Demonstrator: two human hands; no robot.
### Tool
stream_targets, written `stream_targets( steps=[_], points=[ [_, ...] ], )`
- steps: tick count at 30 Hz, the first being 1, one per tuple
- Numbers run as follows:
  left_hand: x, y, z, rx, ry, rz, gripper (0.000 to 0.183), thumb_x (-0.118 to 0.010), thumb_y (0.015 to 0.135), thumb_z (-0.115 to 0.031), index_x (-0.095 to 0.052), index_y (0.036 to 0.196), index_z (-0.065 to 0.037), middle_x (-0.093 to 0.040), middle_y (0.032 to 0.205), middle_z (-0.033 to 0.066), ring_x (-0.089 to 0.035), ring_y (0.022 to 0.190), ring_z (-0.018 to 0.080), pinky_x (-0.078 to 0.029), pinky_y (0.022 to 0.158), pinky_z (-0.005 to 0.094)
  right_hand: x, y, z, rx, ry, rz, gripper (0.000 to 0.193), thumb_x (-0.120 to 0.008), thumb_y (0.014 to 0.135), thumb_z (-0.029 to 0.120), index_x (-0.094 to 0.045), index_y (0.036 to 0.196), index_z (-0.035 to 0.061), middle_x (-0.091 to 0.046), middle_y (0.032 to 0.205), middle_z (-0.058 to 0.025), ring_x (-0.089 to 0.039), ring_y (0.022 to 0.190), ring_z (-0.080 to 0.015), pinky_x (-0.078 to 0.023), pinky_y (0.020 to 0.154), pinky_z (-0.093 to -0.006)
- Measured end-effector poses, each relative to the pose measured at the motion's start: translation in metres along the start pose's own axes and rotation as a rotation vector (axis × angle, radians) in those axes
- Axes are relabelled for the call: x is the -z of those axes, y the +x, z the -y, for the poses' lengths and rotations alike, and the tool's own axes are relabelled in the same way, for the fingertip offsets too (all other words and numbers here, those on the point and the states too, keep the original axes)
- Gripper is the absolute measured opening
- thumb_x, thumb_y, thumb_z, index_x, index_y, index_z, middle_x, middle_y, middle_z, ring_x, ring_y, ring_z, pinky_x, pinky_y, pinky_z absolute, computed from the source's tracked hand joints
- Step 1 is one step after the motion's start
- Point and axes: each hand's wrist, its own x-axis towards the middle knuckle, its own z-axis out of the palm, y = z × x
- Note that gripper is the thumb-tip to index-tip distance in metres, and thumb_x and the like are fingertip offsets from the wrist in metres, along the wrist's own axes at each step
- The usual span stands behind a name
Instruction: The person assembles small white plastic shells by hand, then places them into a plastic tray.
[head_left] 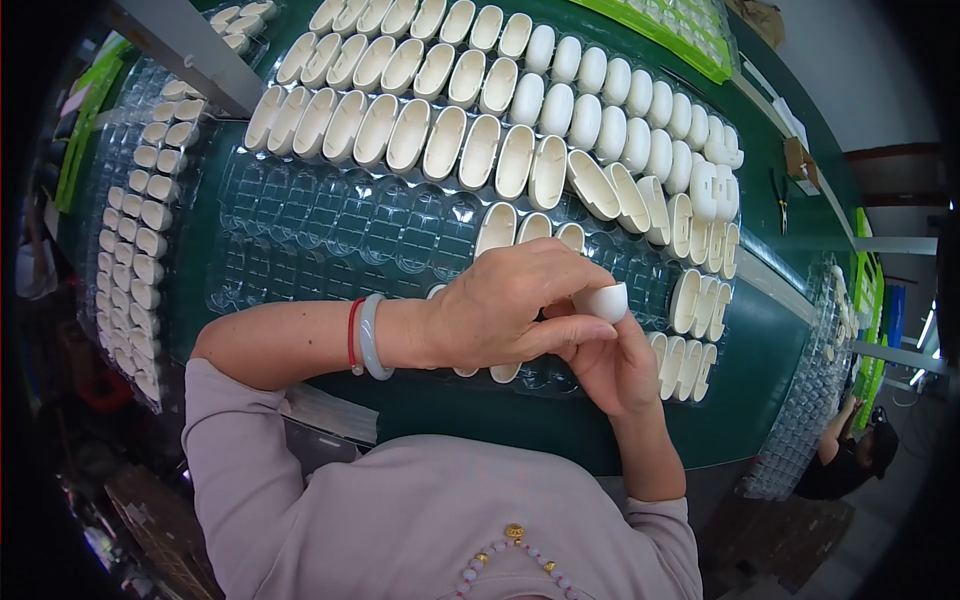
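Note:
A small white plastic shell [606, 301] is held up between my two hands, above the clear tray. My left hand [505, 302] is closed, its thumb and index finger pinched at the shell's left side. My right hand [618, 368] grips the same shell from below and the right, with its fingers partly hidden behind the left hand. Just beyond my left hand, cream-coloured oval shells [496, 228] stand with their hollow side up in the clear plastic tray [340, 225]. A few more shells peek out beneath my left wrist and hand.
Rows of hollow-up shells [375, 130] and smooth domed white shells [592, 72] fill the far trays. More shells [686, 300] stand at the right. Stacked shells [148, 240] lie at the far left. Pliers [782, 203] rest on the green table [745, 425]. Another person [850, 460] is at the right.

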Motion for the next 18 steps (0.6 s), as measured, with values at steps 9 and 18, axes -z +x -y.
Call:
stream_targets(
  steps=[9,18],
  points=[
    [-0.002,0.005,0.003,-0.155,0.027,-0.052,0.031,-0.075,0.070,-0.014,-0.061,0.097,-0.005,-0.061,0.086,0.0077,-0.058,0.072,0.0216,-0.047,0.064,0.0309,0.002,0.004,0.003,0.025,0.001,0.024,0.058,-0.043,0.094,0.032,-0.023,0.139,0.0019,-0.042,0.130,-0.0132,-0.045,0.117,-0.0249,-0.039,0.096,-0.0386],
    [0.005,0.003,0.007,-0.387,0.146,-0.119,0.020,-0.065,0.080,-0.019,-0.057,0.085,-0.002,-0.054,0.094,0.0130,-0.054,0.082,0.0273,-0.046,0.068,0.0371,-0.006,-0.007,0.000,0.254,-0.139,-0.118,0.063,-0.053,0.090,0.018,-0.019,0.140,0.0009,-0.039,0.133,-0.0168,-0.045,0.121,-0.0269,-0.044,0.096,-0.0394]
  ],
)
